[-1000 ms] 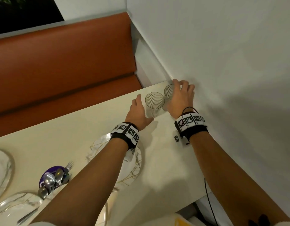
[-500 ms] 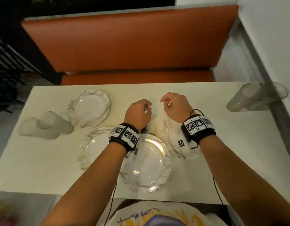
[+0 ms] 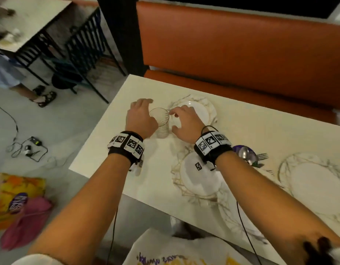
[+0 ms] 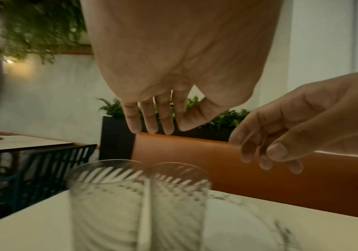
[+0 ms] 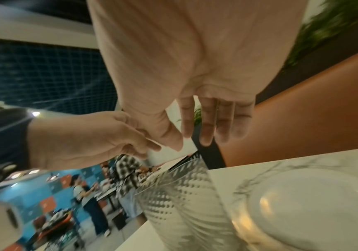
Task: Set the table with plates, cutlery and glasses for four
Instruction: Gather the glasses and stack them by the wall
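- A marble plate is sitting near the front edge of the white table, under the right wrist.
- A purple holder with spoons and a fork is lying just beside that plate.
- Another plate is waiting further to the right.
- Two ribbed glasses are standing upright and touching each other, as the left wrist view shows.
- The left hand is reaching over them with fingers relaxed and spread, holding nothing.
- The right hand is hovering on the other side, fingers loosely curled, also holding nothing.
- To do this well, each hand should be wrapping low around one glass, then lifting gently so they do not clink.
- A far plate is lying just behind the glasses, by the orange bench.
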Demonstrator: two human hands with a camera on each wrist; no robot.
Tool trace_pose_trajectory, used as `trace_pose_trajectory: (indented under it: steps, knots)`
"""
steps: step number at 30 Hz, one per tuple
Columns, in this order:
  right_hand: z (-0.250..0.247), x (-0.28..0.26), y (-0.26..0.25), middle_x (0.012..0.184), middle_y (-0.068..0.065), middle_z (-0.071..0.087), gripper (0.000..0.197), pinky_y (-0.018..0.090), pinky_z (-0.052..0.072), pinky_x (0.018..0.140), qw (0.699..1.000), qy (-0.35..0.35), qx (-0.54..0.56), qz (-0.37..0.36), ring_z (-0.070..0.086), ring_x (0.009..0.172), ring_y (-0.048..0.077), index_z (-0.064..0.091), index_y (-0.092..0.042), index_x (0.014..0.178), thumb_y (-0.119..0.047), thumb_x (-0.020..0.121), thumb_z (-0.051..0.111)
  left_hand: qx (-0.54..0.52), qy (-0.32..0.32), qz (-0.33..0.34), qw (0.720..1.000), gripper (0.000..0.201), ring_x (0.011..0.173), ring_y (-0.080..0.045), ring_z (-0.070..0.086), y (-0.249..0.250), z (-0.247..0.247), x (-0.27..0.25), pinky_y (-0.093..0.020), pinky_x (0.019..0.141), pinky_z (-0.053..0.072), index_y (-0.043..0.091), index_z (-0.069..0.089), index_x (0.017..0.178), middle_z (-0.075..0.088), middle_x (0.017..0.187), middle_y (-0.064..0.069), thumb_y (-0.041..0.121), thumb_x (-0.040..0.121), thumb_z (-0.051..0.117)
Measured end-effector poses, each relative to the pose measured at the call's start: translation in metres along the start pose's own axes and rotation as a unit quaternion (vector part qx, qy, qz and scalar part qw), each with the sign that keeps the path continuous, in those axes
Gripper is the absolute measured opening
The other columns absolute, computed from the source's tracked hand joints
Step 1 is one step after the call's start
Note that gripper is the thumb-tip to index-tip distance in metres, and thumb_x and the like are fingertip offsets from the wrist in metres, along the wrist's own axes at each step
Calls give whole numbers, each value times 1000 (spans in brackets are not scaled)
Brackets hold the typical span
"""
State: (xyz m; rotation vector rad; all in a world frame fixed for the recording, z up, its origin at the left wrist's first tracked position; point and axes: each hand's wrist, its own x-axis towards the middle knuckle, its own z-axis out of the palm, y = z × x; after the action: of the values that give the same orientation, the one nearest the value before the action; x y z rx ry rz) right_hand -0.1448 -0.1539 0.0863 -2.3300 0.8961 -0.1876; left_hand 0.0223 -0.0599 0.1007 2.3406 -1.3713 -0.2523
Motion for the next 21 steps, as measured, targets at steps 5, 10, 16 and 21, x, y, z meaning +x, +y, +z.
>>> trace_pose_trajectory:
  steps: [5, 10, 16, 21]
  knots:
    - [26, 49, -36, 145, 5, 38, 85, 45, 38, 105, 994, -33, -105, -22, 33, 131, 29, 37, -23, 146, -34, 71, 75, 122, -161, -41, 978, 101, 160, -35, 5, -54, -11, 22, -56, 127, 16, 18, 13, 165, 7, 174, -6, 29, 83, 71]
    - [46, 74, -39, 159, 8, 24, 108, 53, 34, 112, 979, -86, -185, 2, 26, 141, 37, 21, -23, 155, -53, 68, 78, 147, -230, -49, 961, 110, 160, -36, 2, -74, 5, 28, -58, 127, 15, 25, 5, 166, 0, 175, -3, 38, 86, 78]
    - [58, 77, -35, 151, 10, 34, 100, 52, 39, 107, 982, -101, -156, 37, 40, 135, 38, 22, -16, 153, -41, 73, 77, 24, -164, -55, 985, 91, 140, -37, 37, -73, 2, 21, -48, 110, 41, 17, 32, 159, 36, 158, -12, 12, 80, 79]
    - [39, 54, -30, 146, 8, 38, 94, 48, 43, 104, 994, -49, -86, 44, 44, 127, 34, 30, -17, 148, -39, 71, 79, 54, -126, -50, 989, 86, 134, -39, 38, -51, -16, 17, -50, 108, 42, 15, 38, 155, 41, 149, -16, 22, 79, 78]
